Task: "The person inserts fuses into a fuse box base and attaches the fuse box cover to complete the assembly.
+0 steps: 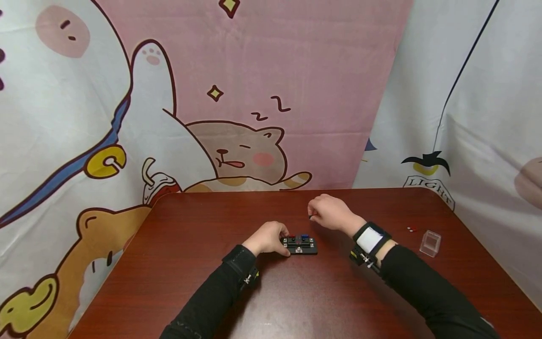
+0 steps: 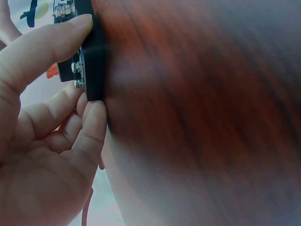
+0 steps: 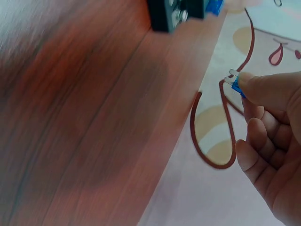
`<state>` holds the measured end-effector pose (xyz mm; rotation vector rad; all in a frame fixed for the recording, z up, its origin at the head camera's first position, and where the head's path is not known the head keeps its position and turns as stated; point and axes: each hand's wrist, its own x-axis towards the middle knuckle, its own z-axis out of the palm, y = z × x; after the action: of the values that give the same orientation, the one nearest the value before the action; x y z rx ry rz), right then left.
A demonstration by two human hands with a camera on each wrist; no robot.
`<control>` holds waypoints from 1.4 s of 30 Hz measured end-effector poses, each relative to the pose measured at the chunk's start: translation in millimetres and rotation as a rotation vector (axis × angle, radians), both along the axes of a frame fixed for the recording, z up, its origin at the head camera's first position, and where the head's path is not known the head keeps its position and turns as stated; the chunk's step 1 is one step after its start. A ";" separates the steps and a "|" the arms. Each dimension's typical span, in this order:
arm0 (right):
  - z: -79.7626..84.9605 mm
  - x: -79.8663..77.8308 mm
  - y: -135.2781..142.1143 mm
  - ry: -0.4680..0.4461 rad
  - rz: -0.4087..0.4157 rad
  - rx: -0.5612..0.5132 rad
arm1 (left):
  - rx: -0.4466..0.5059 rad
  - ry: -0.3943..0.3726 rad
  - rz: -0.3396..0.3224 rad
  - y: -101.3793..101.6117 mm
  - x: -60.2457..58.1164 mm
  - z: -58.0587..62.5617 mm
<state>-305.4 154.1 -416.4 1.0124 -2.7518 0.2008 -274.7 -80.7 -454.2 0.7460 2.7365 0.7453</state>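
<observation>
A black fuse block [image 1: 299, 246] with metal screw terminals and red and blue pieces along its top lies on the table. My left hand [image 1: 267, 238] grips its left end, with the thumb [image 2: 70, 33] across one side and fingertips against the block's end in the left wrist view. My right hand [image 1: 332, 213] is raised behind and to the right of the block, apart from it. Between its thumb and index finger it pinches a small blue blade fuse [image 3: 238, 86], two prongs sticking out. Part of the fuse is hidden by the thumb.
A clear plastic box [image 1: 430, 243] stands at the right of the brown table [image 1: 178, 278]. Beside it lie small red and white pieces [image 1: 411, 229], too small to make out. A printed cloth [image 1: 322, 94] hangs behind the table's back edge.
</observation>
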 end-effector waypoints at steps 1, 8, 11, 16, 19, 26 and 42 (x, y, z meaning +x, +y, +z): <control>0.1 1.3 -2.5 0.006 0.012 -0.001 | 0.001 0.000 -0.001 -0.1 -0.2 0.0; 3.3 12.9 -16.7 0.011 0.074 -0.014 | 0.009 0.005 -0.006 -0.3 0.3 0.7; 4.1 16.5 -21.4 0.008 0.083 -0.012 | 0.009 0.006 -0.008 -0.2 0.7 0.9; 4.1 21.0 -28.1 0.003 0.114 -0.020 | 0.009 0.014 -0.013 -0.6 1.3 1.2; 3.5 24.0 -31.8 -0.008 0.134 -0.025 | 0.012 0.020 -0.018 -1.0 1.3 1.0; 0.5 30.9 -39.3 -0.012 0.201 -0.036 | 0.024 0.026 -0.030 -1.7 0.4 -0.3; -6.0 39.7 -48.6 -0.025 0.232 -0.028 | 0.025 -0.005 -0.003 -1.3 -0.8 -1.8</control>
<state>-265.6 105.5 -422.4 1.3292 -2.6397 0.2877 -275.5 -82.0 -456.0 0.7526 2.7261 0.7805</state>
